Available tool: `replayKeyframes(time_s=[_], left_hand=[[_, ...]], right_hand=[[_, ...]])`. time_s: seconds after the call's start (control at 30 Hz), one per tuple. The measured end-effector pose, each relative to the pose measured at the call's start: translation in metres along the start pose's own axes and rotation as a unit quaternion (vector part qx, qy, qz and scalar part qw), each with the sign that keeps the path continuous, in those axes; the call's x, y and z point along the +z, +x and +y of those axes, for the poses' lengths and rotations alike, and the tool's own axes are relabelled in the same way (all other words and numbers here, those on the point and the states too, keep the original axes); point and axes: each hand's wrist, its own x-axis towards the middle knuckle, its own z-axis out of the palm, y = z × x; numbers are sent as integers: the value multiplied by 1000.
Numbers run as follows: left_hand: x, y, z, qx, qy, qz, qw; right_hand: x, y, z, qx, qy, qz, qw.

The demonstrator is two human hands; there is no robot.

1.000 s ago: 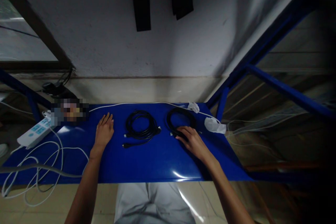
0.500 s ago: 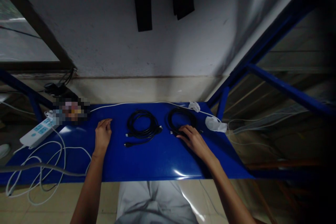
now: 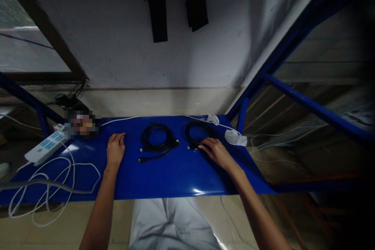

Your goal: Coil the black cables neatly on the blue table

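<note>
Two coils of black cable lie side by side on a blue table. The left coil has its plug ends pointing left and right, and neither hand touches it. Over the near right edge of the other coil of black cable is my right hand, its fingers bent and closed on the cable. One plug end sticks out left of those fingertips. To the left of both coils, my left hand rests on the tabletop with its fingers curled in and nothing visible in them.
A white power strip and loops of white cord occupy the table's left end, near a pixelated item. Crumpled white plastic lies at the right along a thin white cord. Blue frame bars rise at both sides, before a wall.
The view has shifted slightly. My right hand sits a little farther right over its coil, with more of the plug end showing. My left hand has stayed in place.
</note>
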Motion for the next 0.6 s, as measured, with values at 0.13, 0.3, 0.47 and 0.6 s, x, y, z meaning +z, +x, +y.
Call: replayKeyframes(time_s=[0.13, 0.3, 0.47, 0.6], left_hand=[[0, 1, 1, 4, -3, -2, 1000], [2, 3, 4, -15, -5, -10, 1000], [2, 2, 7, -23, -7, -9, 1000], [0, 2, 9, -26, -8, -9, 1000]], right_hand=[[6, 6, -4, -2, -28, 15, 999], [17, 17, -9, -8, -83, 3, 997], [14, 28, -3, 31, -111, 41, 993], [-4, 39, 3, 89, -146, 67, 983]])
